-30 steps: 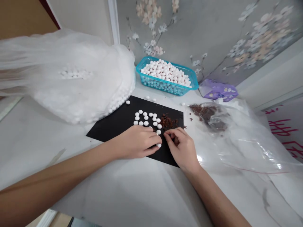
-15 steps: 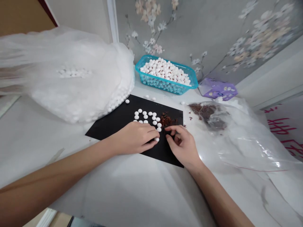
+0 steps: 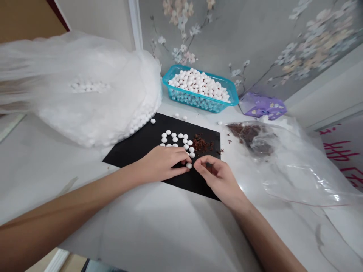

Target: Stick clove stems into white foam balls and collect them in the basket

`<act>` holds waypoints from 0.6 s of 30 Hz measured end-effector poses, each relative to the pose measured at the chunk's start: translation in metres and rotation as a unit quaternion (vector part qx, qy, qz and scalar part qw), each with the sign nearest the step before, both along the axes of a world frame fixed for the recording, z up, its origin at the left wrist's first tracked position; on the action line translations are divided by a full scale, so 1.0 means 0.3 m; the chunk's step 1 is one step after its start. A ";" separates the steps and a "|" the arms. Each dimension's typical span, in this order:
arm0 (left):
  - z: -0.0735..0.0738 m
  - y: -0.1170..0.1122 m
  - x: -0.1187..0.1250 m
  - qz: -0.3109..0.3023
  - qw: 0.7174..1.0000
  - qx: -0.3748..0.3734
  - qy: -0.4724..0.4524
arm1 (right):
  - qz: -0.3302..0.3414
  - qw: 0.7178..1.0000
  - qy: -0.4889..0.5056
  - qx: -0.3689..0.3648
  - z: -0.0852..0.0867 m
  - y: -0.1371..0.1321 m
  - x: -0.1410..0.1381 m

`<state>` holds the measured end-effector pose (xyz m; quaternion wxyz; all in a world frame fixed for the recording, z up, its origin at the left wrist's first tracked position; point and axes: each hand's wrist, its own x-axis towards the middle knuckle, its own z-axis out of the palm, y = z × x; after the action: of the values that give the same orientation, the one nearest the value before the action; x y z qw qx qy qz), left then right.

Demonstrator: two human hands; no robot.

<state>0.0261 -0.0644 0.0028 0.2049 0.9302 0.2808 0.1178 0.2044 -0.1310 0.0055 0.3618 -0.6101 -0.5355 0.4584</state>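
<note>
Both hands are down on the black sheet [image 3: 133, 151], just right of the middle of the frame. The left hand [image 3: 163, 166] lies palm down with its fingers bunched up, and the tips are pinching one white bead [image 3: 188, 165] right at the sheet's surface. The right hand [image 3: 218, 179] comes in from the lower right with its fingers curled in. Thumb and forefinger tips are pressed together just beside that bead, almost touching it. There's a dark speck inside the curl, but I honestly can't tell if it's actually being held.

Just above the left hand's knuckles there's a loose cluster of beads [image 3: 177, 139] lying flat on the sheet. To its right is a little pile of brown crumbs [image 3: 202, 143], close to the sheet's right edge.

Further up, against the flowery wall [image 3: 255, 37], a blue basket [image 3: 232, 96] is heaped with more white beads. A huge white bag [image 3: 85, 94] stuffed with the same beads fills the upper left and slumps onto the sheet's far corner. On the right a crinkly clear bag [image 3: 283, 162] holds more brown crumbs at its upper end, with a purple pack [image 3: 262, 107] behind it. It's all on a pale marbled table [image 3: 170, 226].
</note>
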 end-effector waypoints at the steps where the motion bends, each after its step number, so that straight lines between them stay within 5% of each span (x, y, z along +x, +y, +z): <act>1: -0.002 0.000 0.001 0.001 1.000 -0.009 -0.002 | 0.003 1.000 -0.003 -0.001 0.003 0.000 -0.002; 18: -0.004 -0.006 0.010 0.020 0.999 -0.046 -0.011 | -0.004 0.996 -0.068 0.060 -0.037 -0.005 -0.022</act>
<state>0.0290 -0.0663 0.0016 0.2479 0.9128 0.3017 0.1192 0.1979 -0.1325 -0.0056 0.3621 -0.6196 -0.5827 0.3814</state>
